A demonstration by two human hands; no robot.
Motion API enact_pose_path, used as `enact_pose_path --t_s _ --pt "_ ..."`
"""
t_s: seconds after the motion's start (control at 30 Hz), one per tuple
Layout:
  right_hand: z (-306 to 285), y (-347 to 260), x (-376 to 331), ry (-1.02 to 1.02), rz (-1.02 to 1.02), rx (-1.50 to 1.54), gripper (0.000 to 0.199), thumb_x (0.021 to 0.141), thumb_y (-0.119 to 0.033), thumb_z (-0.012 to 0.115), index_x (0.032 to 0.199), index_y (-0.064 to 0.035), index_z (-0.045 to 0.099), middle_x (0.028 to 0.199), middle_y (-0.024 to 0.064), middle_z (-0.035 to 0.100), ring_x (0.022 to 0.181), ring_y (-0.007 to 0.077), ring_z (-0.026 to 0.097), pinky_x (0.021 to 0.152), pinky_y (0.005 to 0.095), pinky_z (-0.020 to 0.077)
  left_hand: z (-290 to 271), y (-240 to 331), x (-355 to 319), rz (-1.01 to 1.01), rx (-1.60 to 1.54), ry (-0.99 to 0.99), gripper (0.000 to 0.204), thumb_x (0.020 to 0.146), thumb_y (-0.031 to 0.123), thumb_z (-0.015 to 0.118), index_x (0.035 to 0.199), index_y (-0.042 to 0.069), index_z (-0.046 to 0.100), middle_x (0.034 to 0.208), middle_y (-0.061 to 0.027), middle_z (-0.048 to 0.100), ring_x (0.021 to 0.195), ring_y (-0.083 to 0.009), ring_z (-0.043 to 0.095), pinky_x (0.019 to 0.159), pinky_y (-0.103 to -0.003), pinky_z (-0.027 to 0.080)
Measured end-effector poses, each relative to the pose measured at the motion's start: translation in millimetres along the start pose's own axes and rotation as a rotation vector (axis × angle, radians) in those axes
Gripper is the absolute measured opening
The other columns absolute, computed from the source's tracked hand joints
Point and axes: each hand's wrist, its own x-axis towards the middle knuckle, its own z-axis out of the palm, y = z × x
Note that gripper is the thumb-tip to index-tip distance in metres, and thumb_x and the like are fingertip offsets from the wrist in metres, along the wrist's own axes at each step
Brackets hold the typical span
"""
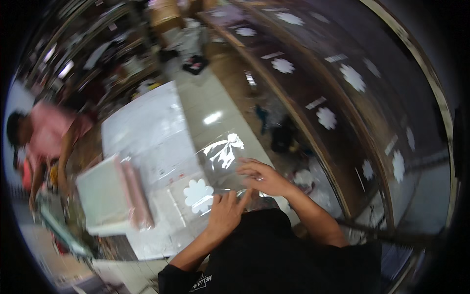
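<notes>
A clear plastic sheet or bag with a white flower shape (199, 196) and a thin white bar (176, 208) lies at the near edge of the worktable, in front of my body. My left hand (227, 211) rests on the film just right of the flower, fingers stretched out and index finger pointing away from me. Beside it, my right hand (267, 179) hovers over or touches the glossy film (223, 153), fingers extended and apart, slightly blurred. The film catches bright reflections beyond my fingers. Whether the right fingertips touch it I cannot tell.
A stack of clear plastic packs with a pink edge (132, 196) sits left on the white-covered table (147, 122). Another person in a pink shirt (54, 130) works at far left. To the right stands a wood-edged rack (298, 110) with flower-marked panels. Cluttered shelves fill the back left.
</notes>
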Motion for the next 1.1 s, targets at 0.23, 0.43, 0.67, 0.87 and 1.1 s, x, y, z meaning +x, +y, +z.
enact_pose_path --t_s 0.23,0.43,0.67,0.87,1.1 --pt "-57 22 -46 0.234 0.177 0.08 0.029 0.097 0.001 0.048 0.121 0.002 0.062 0.12 0.0131 0.066 0.111 0.0217 0.067 0.094 0.0341 0.0551 24 42 42 0.153 -0.205 -0.057 0.065 0.083 0.019 0.068 0.145 0.012 0.049 0.098 -0.0118 0.055 0.089 -0.0271 0.056 0.076 -0.043 0.038" --pt "-104 58 -144 0.582 0.255 0.131 0.031 0.093 0.01 0.044 0.116 0.0016 0.063 0.122 0.0122 0.064 0.11 0.0206 0.067 0.091 0.0318 0.0557 29 61 46 0.288 -0.542 -0.063 0.079 0.074 0.032 0.084 0.142 0.008 0.051 0.1 -0.0122 0.055 0.091 -0.0285 0.057 0.075 -0.042 0.04" --pt "-157 79 -265 0.876 0.35 0.055 0.027 0.09 0.01 0.05 0.109 -0.0023 0.065 0.109 0.0079 0.069 0.099 0.0168 0.069 0.084 0.0288 0.0542 47 66 48 0.225 -0.614 -0.124 0.066 0.08 0.029 0.079 0.137 0.004 0.054 0.102 -0.0134 0.056 0.094 -0.0304 0.058 0.078 -0.042 0.044" --pt "-225 93 -359 0.997 0.591 -0.181 0.019 0.092 0.002 0.056 0.107 -0.0047 0.064 0.108 0.0069 0.068 0.104 0.0181 0.067 0.089 0.0319 0.0522 93 77 33 0.111 -0.669 -0.287 0.058 0.083 0.025 0.076 0.133 0.004 0.057 0.101 -0.0151 0.057 0.09 -0.0336 0.059 0.075 -0.045 0.046" --pt "-353 188 -513 1.406 0.715 -0.716 0.016 0.09 -0.001 0.055 0.103 -0.004 0.065 0.099 0.0071 0.069 0.098 0.0202 0.066 0.088 0.0347 0.0522 196 91 -21 -0.122 -0.704 -0.486 0.054 0.083 0.023 0.074 0.131 0.003 0.059 0.099 -0.0207 0.061 0.089 -0.0399 0.062 0.075 -0.049 0.05"
